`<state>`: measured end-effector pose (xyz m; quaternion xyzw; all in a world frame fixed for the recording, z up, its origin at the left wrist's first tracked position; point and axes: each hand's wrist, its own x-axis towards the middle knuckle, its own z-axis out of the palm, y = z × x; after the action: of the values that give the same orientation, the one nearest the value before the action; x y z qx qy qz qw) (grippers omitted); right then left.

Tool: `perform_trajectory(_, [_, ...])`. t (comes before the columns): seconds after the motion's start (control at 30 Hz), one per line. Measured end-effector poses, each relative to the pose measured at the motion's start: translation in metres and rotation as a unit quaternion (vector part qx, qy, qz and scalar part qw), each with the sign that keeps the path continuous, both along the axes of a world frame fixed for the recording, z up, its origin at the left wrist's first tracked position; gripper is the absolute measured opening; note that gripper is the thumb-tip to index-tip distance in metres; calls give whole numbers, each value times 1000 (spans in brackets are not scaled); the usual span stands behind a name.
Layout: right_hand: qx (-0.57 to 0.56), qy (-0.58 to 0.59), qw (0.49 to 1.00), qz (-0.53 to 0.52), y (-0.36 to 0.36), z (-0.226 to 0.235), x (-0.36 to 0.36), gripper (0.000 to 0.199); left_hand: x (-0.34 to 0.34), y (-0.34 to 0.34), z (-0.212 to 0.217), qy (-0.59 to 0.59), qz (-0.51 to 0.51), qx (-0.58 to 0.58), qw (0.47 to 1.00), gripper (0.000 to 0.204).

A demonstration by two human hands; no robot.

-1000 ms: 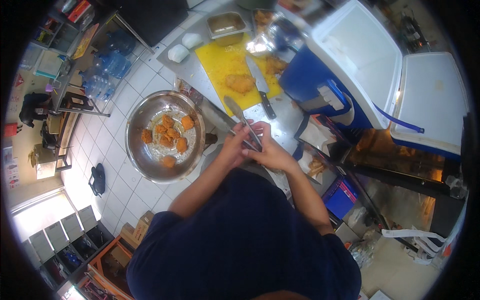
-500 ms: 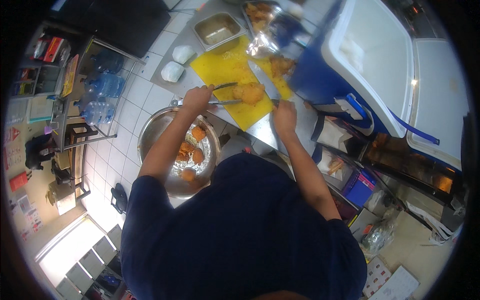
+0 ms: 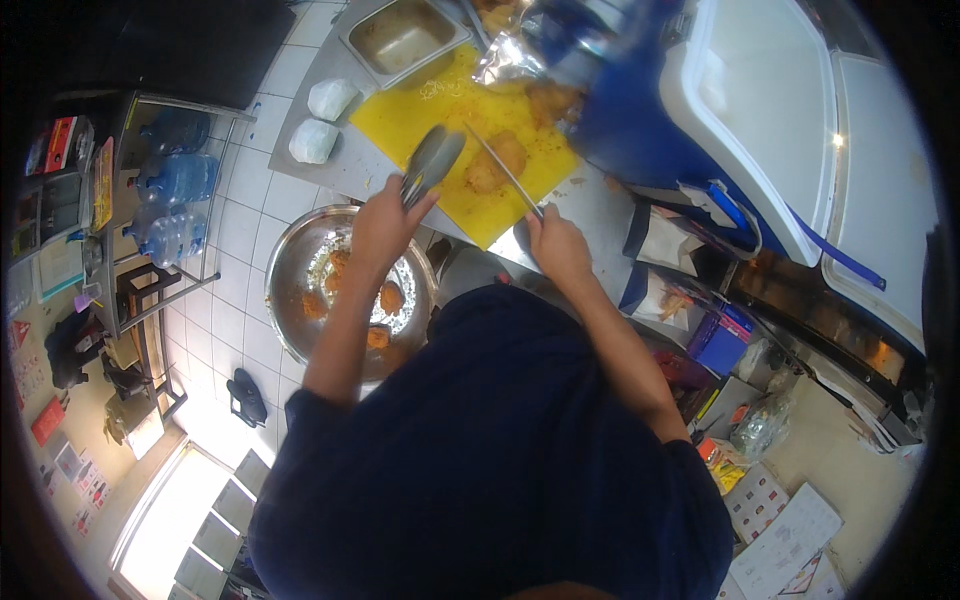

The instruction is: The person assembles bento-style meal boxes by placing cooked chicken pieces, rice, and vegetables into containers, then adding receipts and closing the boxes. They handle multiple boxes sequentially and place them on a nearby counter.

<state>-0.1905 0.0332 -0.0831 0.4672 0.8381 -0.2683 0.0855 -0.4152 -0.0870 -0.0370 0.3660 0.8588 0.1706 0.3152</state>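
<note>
A piece of fried chicken (image 3: 490,168) lies on the yellow cutting board (image 3: 430,110). My right hand (image 3: 562,246) is closed round the handle of a knife (image 3: 500,163), whose blade stands edge-on over the chicken; whether it touches cannot be made out. In my left hand (image 3: 382,225) are metal tongs (image 3: 434,160), their head raised over the board's left part, apart from the chicken. More fried chicken (image 3: 550,104) sits at the board's far right corner. Below my left forearm, a round steel bowl (image 3: 278,300) holds several fried pieces.
Two white wrapped bundles (image 3: 314,141) rest on the metal counter left of the board. A steel pan (image 3: 400,42) and crumpled foil (image 3: 508,58) are beyond it. A blue cooler (image 3: 640,130) with a white rim stands at the right. Water bottles (image 3: 180,180) fill a rack at far left.
The tongs have come off the chicken and swung up to the left. The knife has turned from lying flat beside the chicken to edge-on above it. The view has shifted slightly.
</note>
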Motion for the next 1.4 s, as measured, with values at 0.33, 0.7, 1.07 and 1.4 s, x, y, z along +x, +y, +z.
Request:
perform_trajectory(0.33, [18, -20, 1000, -5, -4, -41, -1, 37, 9, 84, -83, 66, -139, 64, 986, 45])
perform_trajectory(0.7, [16, -47, 999, 17, 20, -12, -23, 35, -10, 114, -86, 89, -158, 28, 983, 44])
perform_trajectory(1.07, [4, 6, 1000, -10, 35, 19, -26, 34, -9, 135, -74, 81, -174, 71, 979, 44])
perform_trajectory(1.4, [-35, 53, 998, 5, 58, -16, -29, 39, -25, 162, -87, 58, -216, 62, 973, 46])
